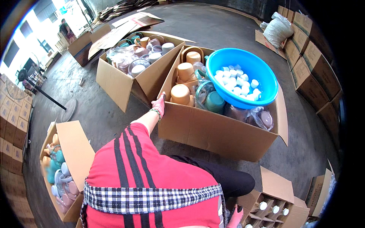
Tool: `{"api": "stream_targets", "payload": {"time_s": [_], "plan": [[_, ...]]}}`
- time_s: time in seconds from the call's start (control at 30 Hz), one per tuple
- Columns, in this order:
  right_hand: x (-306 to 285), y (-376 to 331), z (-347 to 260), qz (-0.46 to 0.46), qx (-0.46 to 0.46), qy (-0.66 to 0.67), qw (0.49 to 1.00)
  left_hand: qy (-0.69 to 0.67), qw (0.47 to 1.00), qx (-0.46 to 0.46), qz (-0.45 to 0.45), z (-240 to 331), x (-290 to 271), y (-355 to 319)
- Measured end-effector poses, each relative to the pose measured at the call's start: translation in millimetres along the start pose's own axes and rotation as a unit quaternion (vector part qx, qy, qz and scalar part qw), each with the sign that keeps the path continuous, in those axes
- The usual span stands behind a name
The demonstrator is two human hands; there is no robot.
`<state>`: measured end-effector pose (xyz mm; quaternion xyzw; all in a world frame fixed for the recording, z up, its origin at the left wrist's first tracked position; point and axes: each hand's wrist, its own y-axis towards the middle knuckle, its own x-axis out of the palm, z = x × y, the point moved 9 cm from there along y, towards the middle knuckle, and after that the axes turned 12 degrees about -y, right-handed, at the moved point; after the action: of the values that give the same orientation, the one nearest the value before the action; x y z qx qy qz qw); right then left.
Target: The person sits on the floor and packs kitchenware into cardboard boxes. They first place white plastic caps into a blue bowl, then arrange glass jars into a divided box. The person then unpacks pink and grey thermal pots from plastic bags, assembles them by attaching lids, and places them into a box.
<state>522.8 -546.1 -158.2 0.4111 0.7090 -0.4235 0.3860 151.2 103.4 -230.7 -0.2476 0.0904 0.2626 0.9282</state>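
My left hand (pixel 159 105), in a pink glove, grips the near left corner of a large open cardboard box (pixel 213 131). Inside that box are orange lidded containers (pixel 180 94), a green one (pixel 215 102) and others in clear plastic. A blue basin (pixel 262 64) rests tilted on top, holding many small white caps (pixel 237 81). Low in the picture, my right hand (pixel 236 218) is beside a smaller open box (pixel 276 179) with cardboard dividers and white-capped bottles (pixel 275 209). The fingers of that hand are mostly hidden.
Another open box (pixel 118 81) of bagged containers stands behind. One more box (pixel 78 148) of coloured containers is at lower left. A fan (pixel 42 89) on a pole, stacked cartons (pixel 315 72), a white sack (pixel 278 30) and flattened cardboard (pixel 129 24) surround the floor. A person (pixel 66 30) stands far off.
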Motion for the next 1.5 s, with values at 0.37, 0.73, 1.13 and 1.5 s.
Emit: {"api": "stream_targets", "payload": {"time_s": [0.37,0.73,1.13,1.5], "plan": [[10.0,9.2,30.8,-0.036,0.004,-0.105,0.994,-0.469,0.875,0.121,0.01,-6.5,22.3,59.3],[6.7,26.2,27.0,-0.072,-0.011,-0.203,0.976,0.006,0.979,0.183,0.086,58.4,16.9,83.2],[-5.6,11.6,15.4,-0.026,-0.011,-0.101,0.994,-0.096,0.827,-0.122,-0.54,115.3,188.2,-201.0],[-2.1,5.7,26.2,0.031,-0.019,-0.126,0.991,-0.252,0.725,-0.232,-0.597,100.2,204.9,-293.6]]}}
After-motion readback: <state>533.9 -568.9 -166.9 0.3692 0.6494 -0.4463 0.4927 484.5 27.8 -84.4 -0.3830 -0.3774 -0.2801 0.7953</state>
